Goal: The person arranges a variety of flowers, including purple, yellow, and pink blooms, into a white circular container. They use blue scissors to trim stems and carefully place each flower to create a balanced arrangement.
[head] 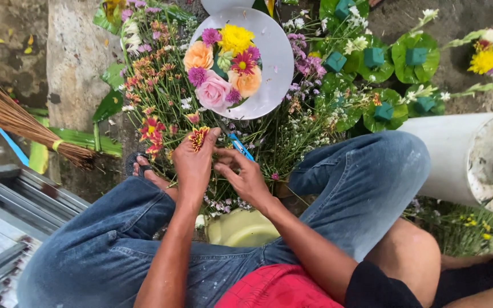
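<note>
Overhead, white plate [275,63] cradling mixed blooms [223,63]; left hand [194,162] pinching a red-yellow flower [198,137], right hand [245,174] gripping blue-handled scissors [239,146].

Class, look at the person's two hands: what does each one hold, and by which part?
The left hand pinches a red-and-yellow flower just below its head. The right hand grips blue-handled scissors by the handles.

Both hands close together between bent knees, left hand [193,161] fingers pinched, right hand [245,177] curled

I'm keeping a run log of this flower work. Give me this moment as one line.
left hand: holds red-yellow flower | right hand: grips blue-handled scissors | ahead: white plate with flower arrangement
</note>
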